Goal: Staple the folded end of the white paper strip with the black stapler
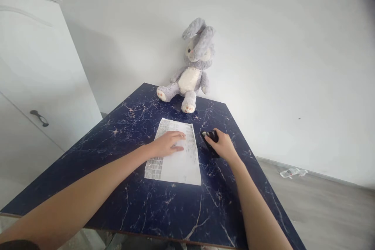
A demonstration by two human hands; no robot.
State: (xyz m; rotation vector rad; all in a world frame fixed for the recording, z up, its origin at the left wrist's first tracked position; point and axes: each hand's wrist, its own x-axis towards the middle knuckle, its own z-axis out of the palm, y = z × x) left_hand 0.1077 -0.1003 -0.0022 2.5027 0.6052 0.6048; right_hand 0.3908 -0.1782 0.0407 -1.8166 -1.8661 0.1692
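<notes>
Our hands on the printed sheet & a small black object, dark marble desk.

Left hand point(169, 143) lies flat, fingers spread, on the printed sheet point(175, 156) near mid-desk point(123, 203). Right hand point(223, 144) is curled over the black object point(209, 139), fingers wrapped on it, just right of the sheet; we can't tell what it is. Grey plush rabbit point(191, 70) sits at the far edge vs. the wall, white cabinet point(32, 70) to the left, plastic bottle point(291, 172) on the floor at right.

a home room: plush bunny point(194, 64), white wardrobe point(35, 70), marble-look table point(164, 207).
</notes>
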